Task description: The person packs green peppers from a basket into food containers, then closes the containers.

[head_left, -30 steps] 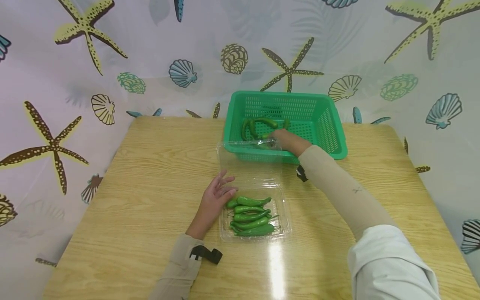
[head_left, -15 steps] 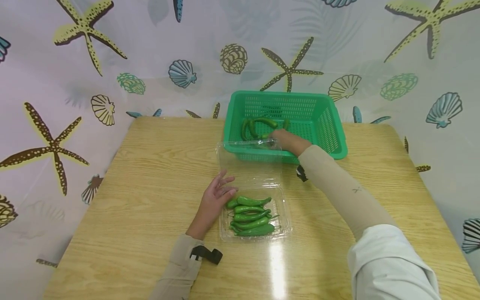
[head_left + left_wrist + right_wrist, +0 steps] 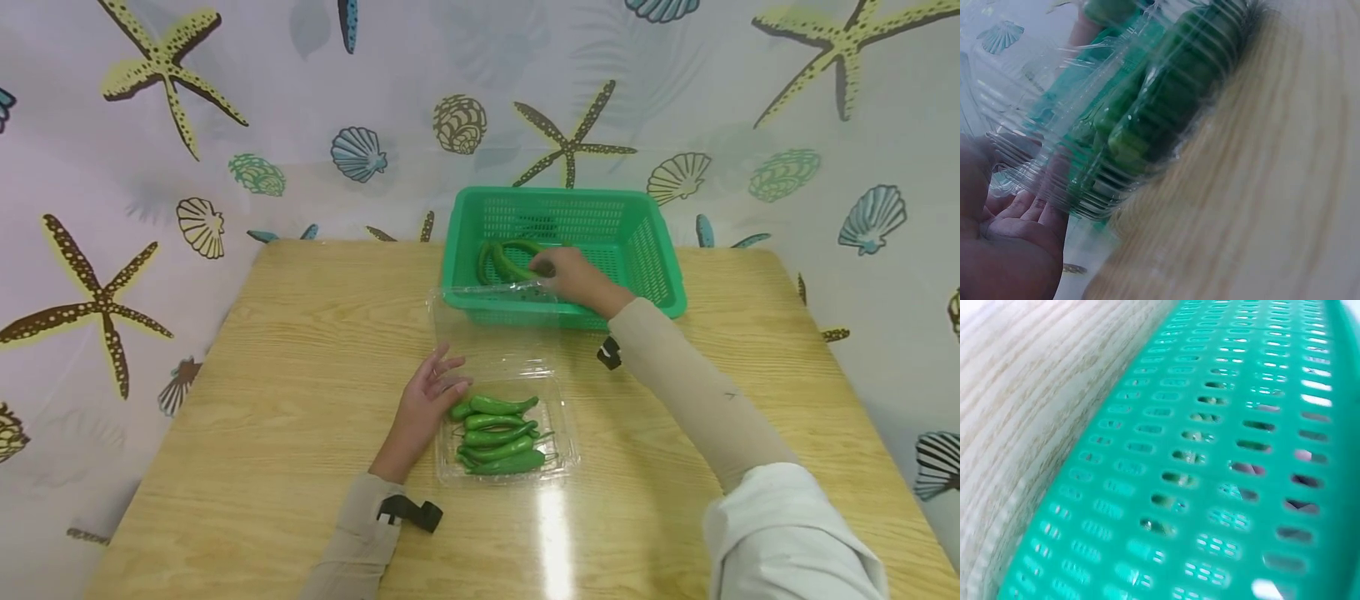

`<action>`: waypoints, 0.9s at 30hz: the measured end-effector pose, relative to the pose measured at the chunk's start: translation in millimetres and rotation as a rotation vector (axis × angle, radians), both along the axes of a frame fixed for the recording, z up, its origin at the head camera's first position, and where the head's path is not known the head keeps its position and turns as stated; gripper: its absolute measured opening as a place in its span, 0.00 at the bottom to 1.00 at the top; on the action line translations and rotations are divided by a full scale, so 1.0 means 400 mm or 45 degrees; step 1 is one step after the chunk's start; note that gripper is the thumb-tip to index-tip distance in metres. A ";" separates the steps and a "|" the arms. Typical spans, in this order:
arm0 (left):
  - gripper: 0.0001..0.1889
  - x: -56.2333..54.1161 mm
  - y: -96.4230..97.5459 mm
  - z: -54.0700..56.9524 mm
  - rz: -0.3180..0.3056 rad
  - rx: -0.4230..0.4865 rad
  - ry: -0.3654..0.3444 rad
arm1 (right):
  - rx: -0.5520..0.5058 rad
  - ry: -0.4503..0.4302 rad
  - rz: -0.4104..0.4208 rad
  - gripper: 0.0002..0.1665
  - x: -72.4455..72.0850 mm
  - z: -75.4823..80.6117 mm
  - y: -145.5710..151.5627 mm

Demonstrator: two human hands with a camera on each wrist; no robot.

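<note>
In the head view my right hand (image 3: 573, 277) reaches into the green plastic basket (image 3: 671, 279), pinching a curved green chili pepper (image 3: 512, 268) by one end. More peppers lie beside it at the basket's left side. My left hand (image 3: 422, 412) rests at the left edge of a clear plastic clamshell box (image 3: 567, 425), fingers loosely extended, thumb over the rim. Several green chili peppers (image 3: 506, 463) lie side by side inside the box. The left wrist view shows the peppers through the ribbed wall (image 3: 1094, 194). The basket's slotted wall (image 3: 1147, 447) hides most of the right hand in the right wrist view.
The box's clear lid (image 3: 491, 333) stands open behind it, its far edge overlapping the basket's front in the head view. Both containers are on a wood-grain table (image 3: 315, 350). A curtain (image 3: 405, 75) printed with shells and starfish surrounds the table's back and sides.
My right hand has risen slightly inside the basket, and the pepper in its fingers now shows. The left hand keeps its place at the box. The head view has shifted a little.
</note>
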State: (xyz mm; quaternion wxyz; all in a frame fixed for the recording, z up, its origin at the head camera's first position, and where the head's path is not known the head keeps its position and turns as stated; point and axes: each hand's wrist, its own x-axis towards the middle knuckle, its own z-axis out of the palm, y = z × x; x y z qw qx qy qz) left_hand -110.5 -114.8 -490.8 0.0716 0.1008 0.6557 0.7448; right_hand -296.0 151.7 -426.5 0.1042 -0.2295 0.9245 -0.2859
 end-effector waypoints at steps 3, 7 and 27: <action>0.34 0.000 -0.001 -0.002 0.002 0.001 -0.010 | -0.062 0.017 -0.033 0.20 0.015 0.011 0.015; 0.35 -0.003 -0.002 -0.009 0.004 -0.002 -0.017 | -0.132 0.078 -0.057 0.19 0.042 0.029 0.035; 0.37 -0.020 -0.005 -0.062 0.026 -0.016 0.024 | -0.334 0.389 -0.255 0.19 0.237 0.052 0.122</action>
